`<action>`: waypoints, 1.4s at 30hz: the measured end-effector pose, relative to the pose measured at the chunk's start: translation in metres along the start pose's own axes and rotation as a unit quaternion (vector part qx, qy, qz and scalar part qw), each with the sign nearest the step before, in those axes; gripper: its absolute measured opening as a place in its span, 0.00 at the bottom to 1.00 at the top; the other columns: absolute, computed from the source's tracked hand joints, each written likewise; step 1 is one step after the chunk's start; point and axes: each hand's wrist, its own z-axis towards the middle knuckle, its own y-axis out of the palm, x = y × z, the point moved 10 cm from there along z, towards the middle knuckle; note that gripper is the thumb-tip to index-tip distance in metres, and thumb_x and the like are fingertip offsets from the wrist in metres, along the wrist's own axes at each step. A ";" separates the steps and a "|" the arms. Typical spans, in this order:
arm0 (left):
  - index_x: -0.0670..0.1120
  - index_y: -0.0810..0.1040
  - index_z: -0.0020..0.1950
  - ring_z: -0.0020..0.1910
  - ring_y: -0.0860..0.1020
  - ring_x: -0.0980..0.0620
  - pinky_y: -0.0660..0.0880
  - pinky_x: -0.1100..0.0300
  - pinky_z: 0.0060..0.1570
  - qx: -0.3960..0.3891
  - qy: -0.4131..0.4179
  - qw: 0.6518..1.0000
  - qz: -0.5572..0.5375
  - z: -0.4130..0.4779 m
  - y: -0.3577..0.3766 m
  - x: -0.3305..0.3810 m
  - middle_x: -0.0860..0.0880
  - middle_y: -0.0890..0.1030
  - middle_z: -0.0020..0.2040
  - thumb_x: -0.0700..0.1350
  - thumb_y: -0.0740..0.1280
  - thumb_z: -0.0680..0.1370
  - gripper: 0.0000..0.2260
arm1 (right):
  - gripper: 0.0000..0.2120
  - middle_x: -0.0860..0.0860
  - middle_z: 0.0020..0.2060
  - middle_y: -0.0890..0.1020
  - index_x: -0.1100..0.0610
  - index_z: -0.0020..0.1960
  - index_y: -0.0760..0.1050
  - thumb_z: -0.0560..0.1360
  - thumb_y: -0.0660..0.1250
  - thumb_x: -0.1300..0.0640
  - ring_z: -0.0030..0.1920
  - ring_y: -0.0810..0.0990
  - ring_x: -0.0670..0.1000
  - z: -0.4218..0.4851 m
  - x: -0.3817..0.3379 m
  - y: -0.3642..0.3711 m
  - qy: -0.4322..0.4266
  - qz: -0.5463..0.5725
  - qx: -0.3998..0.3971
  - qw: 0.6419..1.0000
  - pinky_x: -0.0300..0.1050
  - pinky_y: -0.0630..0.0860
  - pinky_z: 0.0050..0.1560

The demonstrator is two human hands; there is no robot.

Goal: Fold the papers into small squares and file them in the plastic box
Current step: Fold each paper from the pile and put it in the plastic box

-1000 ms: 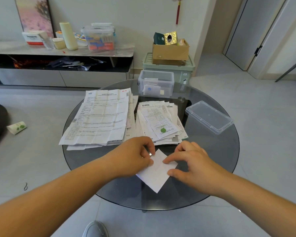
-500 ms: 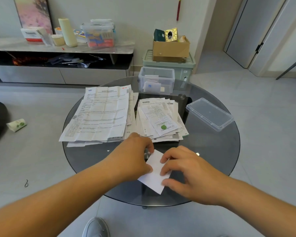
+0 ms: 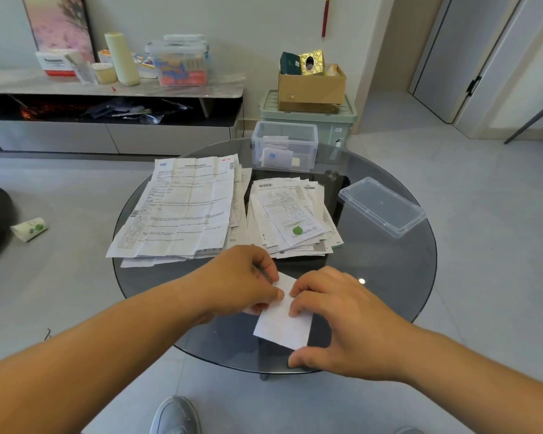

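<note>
Head view: a folded white paper [image 3: 284, 324] is pinned flat on the glass table [image 3: 398, 277] at its 6 o'clock edge, pinched by the left hand [image 3: 245, 281] at its 11 o'clock corner and by the right hand [image 3: 342, 321] along its 3 o'clock side. Two stacks of papers [image 3: 242, 211] are laid at the centre, with the plastic box [image 3: 284, 145] at 12 o'clock and its lid [image 3: 381, 206] at 2 o'clock.

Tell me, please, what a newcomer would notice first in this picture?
First, the two bare hands, left hand and right hand, pressing a small white folded paper at the near edge of the round dark glass table. Behind them lie two stacks of printed papers, then the clear plastic box.
</note>
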 end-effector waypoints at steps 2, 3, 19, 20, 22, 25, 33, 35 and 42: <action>0.47 0.80 0.51 0.35 0.79 0.53 0.76 0.64 0.36 -0.006 -0.001 1.000 0.029 0.001 0.001 0.000 0.49 0.81 0.37 0.43 0.75 0.75 0.07 | 0.30 0.36 0.65 0.67 0.41 0.66 0.72 0.70 0.66 0.27 0.64 0.62 0.39 0.000 -0.001 -0.001 0.002 0.000 0.004 1.000 0.33 0.63 0.62; 0.49 0.80 0.51 0.34 0.78 0.54 0.76 0.65 0.35 -0.012 -0.002 0.999 0.043 0.001 0.003 -0.001 0.50 0.81 0.37 0.44 0.74 0.77 0.06 | 0.30 0.36 0.65 0.67 0.41 0.66 0.71 0.70 0.66 0.27 0.65 0.62 0.40 0.000 -0.001 -0.001 0.002 0.001 0.005 1.000 0.34 0.63 0.63; 0.35 0.79 0.57 0.30 0.79 0.49 0.78 0.58 0.29 -0.125 -0.109 0.981 -0.104 -0.010 0.018 -0.018 0.39 0.86 0.43 0.41 0.60 0.83 0.12 | 0.14 0.38 0.50 0.74 0.46 0.54 0.78 0.78 0.60 0.39 0.53 0.70 0.42 0.000 0.023 -0.006 0.051 0.072 0.100 0.991 0.38 0.71 0.52; 0.37 0.78 0.56 0.30 0.78 0.48 0.78 0.57 0.29 -0.127 -0.105 0.982 -0.088 -0.011 0.017 -0.018 0.40 0.85 0.42 0.41 0.59 0.82 0.11 | 0.14 0.38 0.49 0.74 0.46 0.53 0.79 0.80 0.60 0.40 0.52 0.70 0.42 0.000 0.028 -0.006 0.070 0.084 0.104 0.989 0.38 0.71 0.52; 0.40 0.77 0.53 0.30 0.77 0.47 0.78 0.57 0.29 -0.125 -0.089 0.987 -0.046 -0.010 0.015 -0.016 0.41 0.85 0.40 0.41 0.58 0.82 0.09 | 0.12 0.39 0.47 0.73 0.47 0.51 0.79 0.80 0.61 0.42 0.51 0.70 0.42 0.002 0.037 -0.006 0.106 0.085 0.102 0.985 0.40 0.68 0.53; 0.42 0.75 0.54 0.28 0.77 0.49 0.79 0.56 0.30 -0.096 -0.046 0.993 0.049 -0.006 0.012 -0.012 0.46 0.83 0.35 0.44 0.62 0.81 0.07 | 0.14 0.42 0.45 0.73 0.47 0.44 0.76 0.79 0.62 0.38 0.50 0.70 0.44 0.005 0.047 -0.005 0.161 0.062 0.082 0.982 0.44 0.65 0.56; 0.40 0.79 0.50 0.31 0.84 0.46 0.76 0.63 0.27 -0.012 -0.016 0.958 0.287 0.008 0.014 -0.002 0.44 0.85 0.35 0.64 0.70 0.73 0.26 | 0.23 0.40 0.48 0.71 0.41 0.54 0.67 0.68 0.68 0.29 0.54 0.69 0.47 0.007 0.063 -0.007 0.247 0.055 0.060 0.965 0.47 0.63 0.55; 0.38 0.79 0.50 0.33 0.85 0.44 0.78 0.61 0.28 -0.024 -0.033 0.964 0.262 0.010 0.014 -0.004 0.43 0.85 0.36 0.62 0.72 0.74 0.25 | 0.26 0.41 0.51 0.71 0.39 0.58 0.66 0.67 0.69 0.29 0.56 0.69 0.47 0.007 0.064 -0.006 0.247 0.063 0.039 0.966 0.48 0.64 0.58; 0.53 0.71 0.48 0.41 0.78 0.55 0.77 0.58 0.43 0.054 0.038 0.925 0.375 0.007 0.004 0.014 0.55 0.80 0.44 0.65 0.74 0.70 0.21 | 0.26 0.42 0.54 0.70 0.38 0.61 0.67 0.68 0.74 0.35 0.60 0.68 0.48 0.007 0.064 -0.006 0.243 0.083 -0.026 0.966 0.49 0.64 0.62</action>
